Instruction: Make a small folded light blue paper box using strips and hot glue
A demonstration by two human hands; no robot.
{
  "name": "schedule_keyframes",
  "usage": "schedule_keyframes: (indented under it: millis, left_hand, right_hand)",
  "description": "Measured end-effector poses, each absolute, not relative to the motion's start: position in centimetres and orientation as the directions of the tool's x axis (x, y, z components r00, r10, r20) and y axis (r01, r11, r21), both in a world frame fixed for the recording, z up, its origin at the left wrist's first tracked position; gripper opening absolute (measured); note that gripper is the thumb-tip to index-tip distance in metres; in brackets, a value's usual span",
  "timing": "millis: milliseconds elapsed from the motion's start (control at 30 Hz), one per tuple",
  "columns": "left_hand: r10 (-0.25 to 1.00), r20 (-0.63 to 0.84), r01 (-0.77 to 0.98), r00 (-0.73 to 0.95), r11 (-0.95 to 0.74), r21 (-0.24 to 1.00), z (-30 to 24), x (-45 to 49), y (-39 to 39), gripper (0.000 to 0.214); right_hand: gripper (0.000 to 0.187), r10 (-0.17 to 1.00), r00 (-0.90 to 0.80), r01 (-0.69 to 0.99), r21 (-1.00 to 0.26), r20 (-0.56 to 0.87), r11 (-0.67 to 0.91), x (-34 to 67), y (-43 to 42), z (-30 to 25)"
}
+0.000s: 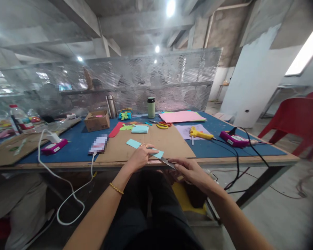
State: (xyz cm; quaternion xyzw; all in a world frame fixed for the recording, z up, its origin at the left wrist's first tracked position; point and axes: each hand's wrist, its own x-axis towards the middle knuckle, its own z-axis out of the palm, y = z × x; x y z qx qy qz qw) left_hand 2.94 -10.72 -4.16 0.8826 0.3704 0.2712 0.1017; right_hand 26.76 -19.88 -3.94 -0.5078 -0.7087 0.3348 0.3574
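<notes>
A light blue paper strip (pixel 134 143) lies slantwise near the front of a brown cardboard sheet (pixel 172 144). My left hand (pixel 143 155) is on its middle, fingers closed over it, and the strip shows on both sides of the hand. My right hand (pixel 189 171) grips a thin, flat metal strip (pixel 168 162) at the table's front edge; whether this is a ruler or a blade I cannot tell. Its far end meets the paper's right end. Just beyond my left hand rests a stack of light blue paper (pixel 140 129). Yellow-handled scissors (pixel 161 125) lie farther back.
A yellow glue gun (pixel 200 133) sits on purple paper (pixel 179 130), its cord running right past a magenta power box (pixel 233 139). Pink sheets (pixel 182 116), a green bottle (pixel 151 108), a steel flask (pixel 111 107) and a cardboard box (pixel 97 121) stand behind. A charging phone (pixel 98 144) lies left.
</notes>
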Motion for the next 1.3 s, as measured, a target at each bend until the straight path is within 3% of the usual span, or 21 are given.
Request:
schedule_keyframes:
  millis: [200, 467, 1300]
  left_hand:
    - [0.703, 0.409, 0.602, 0.581, -0.71, 0.366, -4.6, 2.8, -10.4, 0.043]
    - [0.69, 0.405, 0.597, 0.6, -0.723, 0.347, -4.5, 2.7, -10.5, 0.036]
    - [0.703, 0.421, 0.573, 0.574, -0.712, 0.407, -4.6, 2.8, -10.5, 0.032]
  right_hand:
    - [0.046, 0.968, -0.216, 0.395, -0.895, 0.128, 0.206, 25.8, -18.9, -4.4]
    - [0.042, 0.943, -0.255, 0.413, -0.858, 0.214, 0.306, 25.6, -18.8, -4.3]
    - [0.049, 0.961, -0.225, 0.404, -0.882, 0.163, 0.244, 24.3, -18.7, -4.7]
